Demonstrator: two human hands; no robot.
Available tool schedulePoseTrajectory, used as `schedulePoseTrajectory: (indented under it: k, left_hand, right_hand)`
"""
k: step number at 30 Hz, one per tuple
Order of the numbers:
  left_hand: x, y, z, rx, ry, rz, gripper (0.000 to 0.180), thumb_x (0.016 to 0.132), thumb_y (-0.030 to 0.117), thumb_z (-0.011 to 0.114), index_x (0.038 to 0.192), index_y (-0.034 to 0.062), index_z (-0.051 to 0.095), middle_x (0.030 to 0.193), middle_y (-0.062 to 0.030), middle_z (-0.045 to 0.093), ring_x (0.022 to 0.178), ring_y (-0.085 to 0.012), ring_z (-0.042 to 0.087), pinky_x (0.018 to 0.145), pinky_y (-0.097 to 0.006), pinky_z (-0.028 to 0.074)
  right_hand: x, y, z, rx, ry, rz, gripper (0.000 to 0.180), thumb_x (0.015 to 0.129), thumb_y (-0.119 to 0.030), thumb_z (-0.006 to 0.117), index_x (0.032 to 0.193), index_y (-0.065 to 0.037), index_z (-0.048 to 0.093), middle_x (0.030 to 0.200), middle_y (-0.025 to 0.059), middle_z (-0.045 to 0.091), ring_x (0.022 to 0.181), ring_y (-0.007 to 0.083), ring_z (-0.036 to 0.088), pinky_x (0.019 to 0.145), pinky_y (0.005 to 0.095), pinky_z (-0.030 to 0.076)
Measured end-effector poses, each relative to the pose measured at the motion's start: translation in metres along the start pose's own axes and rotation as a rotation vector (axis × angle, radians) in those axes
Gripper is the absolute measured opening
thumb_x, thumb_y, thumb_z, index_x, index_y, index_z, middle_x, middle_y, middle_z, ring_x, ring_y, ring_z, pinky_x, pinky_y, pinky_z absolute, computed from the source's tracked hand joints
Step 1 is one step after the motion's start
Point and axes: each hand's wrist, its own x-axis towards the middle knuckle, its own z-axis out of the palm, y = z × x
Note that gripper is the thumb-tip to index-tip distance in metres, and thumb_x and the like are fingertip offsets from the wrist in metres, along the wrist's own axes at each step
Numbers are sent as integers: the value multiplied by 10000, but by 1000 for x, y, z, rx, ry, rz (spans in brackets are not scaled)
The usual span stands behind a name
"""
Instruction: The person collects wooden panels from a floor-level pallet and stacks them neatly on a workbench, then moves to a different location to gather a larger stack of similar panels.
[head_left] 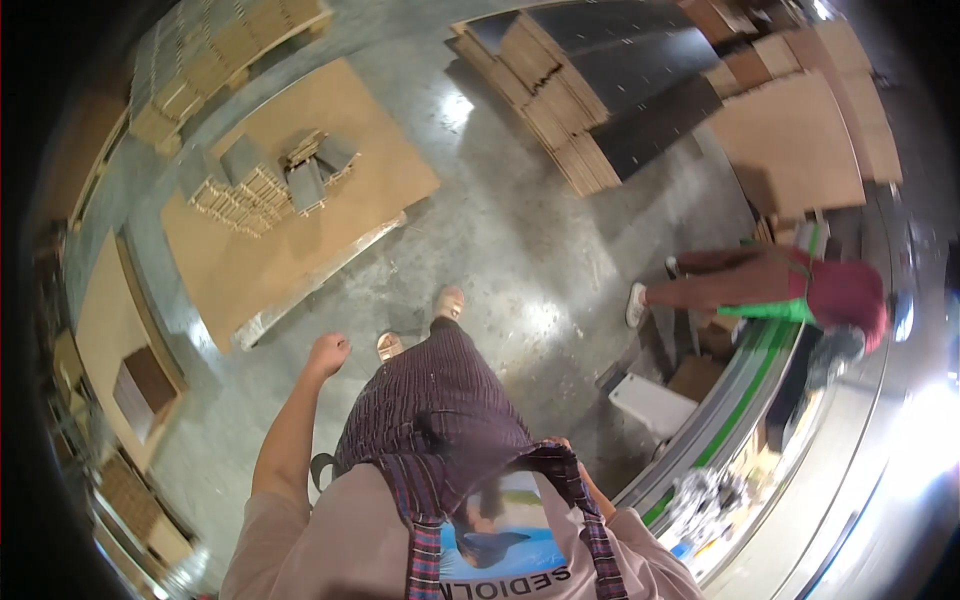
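Note:
I look straight down my body at a grey concrete floor. My left hand hangs at my side with its fingers curled into a loose fist and nothing in it. My right hand is mostly hidden behind my dark striped skirt and scarf at my hip; only a sliver of it shows. My two feet in light sandals point forward on the floor.
A low platform of brown board with small stacks of grey-topped panels lies ahead left. Stacked dark and brown boards lie ahead right. Another person in red stands at a green-edged machine on the right.

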Motion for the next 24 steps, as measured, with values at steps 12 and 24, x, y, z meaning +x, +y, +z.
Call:
schedulePoseTrajectory:
  k: [12, 24]
  left_hand:
    - [6, -19, -3, -520, 119, -472, 252, 772, 259, 571, 801, 18, 639, 702, -127, 641, 663, -232, 635, 638, -346, 483]
    - [185, -61, -67, -669, 287, -458, 194, 816, 195, 561, 836, 10, 619, 757, -149, 633, 714, -263, 625, 660, -342, 476]
  right_hand:
    - [388, 28, -438, 180, 672, 129, 297, 802, -262, 557, 864, 16, 639, 776, 165, 661, 718, 285, 642, 639, 378, 496]
    - [637, -292, -435, -178, 51, -419, 252, 803, -264, 527, 924, -68, 629, 877, 184, 639, 825, 373, 606, 712, 420, 486]
